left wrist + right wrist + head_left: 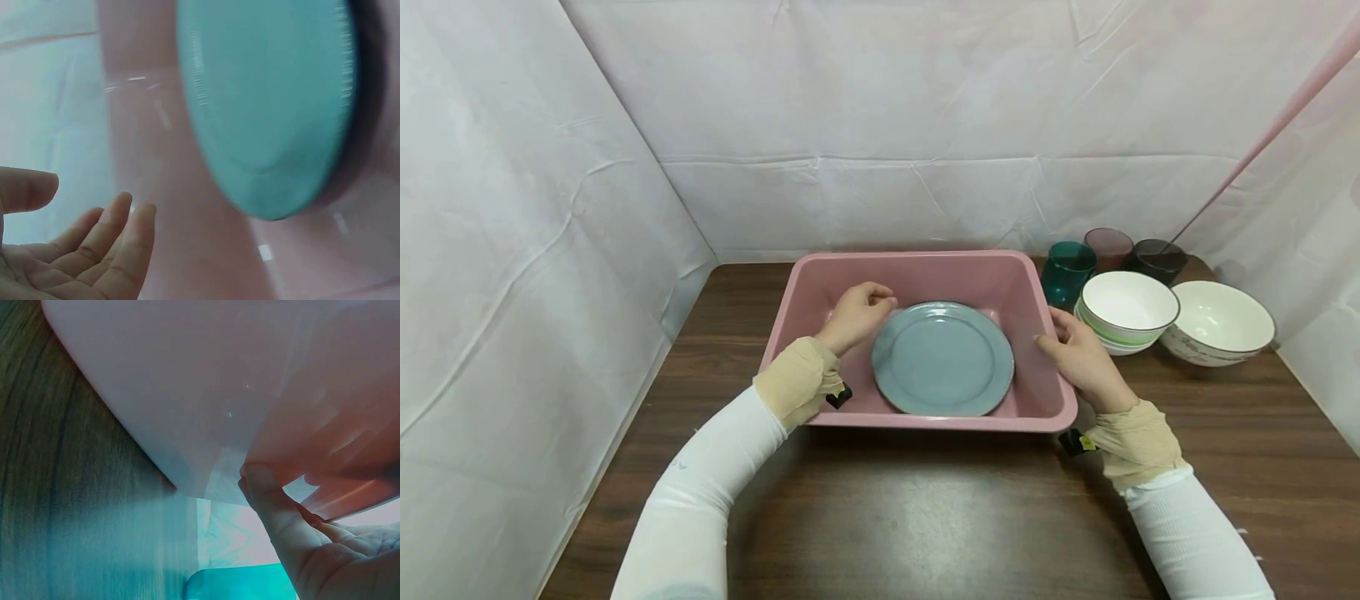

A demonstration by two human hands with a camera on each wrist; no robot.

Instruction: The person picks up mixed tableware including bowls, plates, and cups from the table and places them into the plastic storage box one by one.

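Head view: pink tub (917, 279) sits mid-counter on the dark wood counter (925, 517), white sheeting behind and at both sides. Blue-grey plate (942, 358) lies flat inside the tub, a little right of its centre. Left hand (856, 315) is inside the tub at the plate's 9 o'clock, fingers loosely curled, just beside the plate rim; contact cannot be told. Right hand (1078, 354) is on the tub's right rim at the plate's 3 o'clock, thumb inside, fingers over the outside wall, so that grip clasps the rim. At 2 o'clock from the tub: teal cup (1067, 271), dark red cup (1108, 246), black cup (1157, 260), then a stack of white bowls (1127, 310) and a patterned white bowl (1219, 321) further right. The stack is near the right hand's knuckles.

Left wrist view: blurred. Plate (269, 106) fills the upper right, tub (156, 144) floor under it. Left hand (75, 256) at 7 o'clock, fingers relaxed and apart, grip holding nothing, clear of the plate.

Right wrist view: tub (206, 381) wall from outside, counter (69, 487) at left. Right hand (319, 550) at 5 o'clock, fingers (265, 487) pressed under the rim. Teal cup (240, 584) at the bottom edge.
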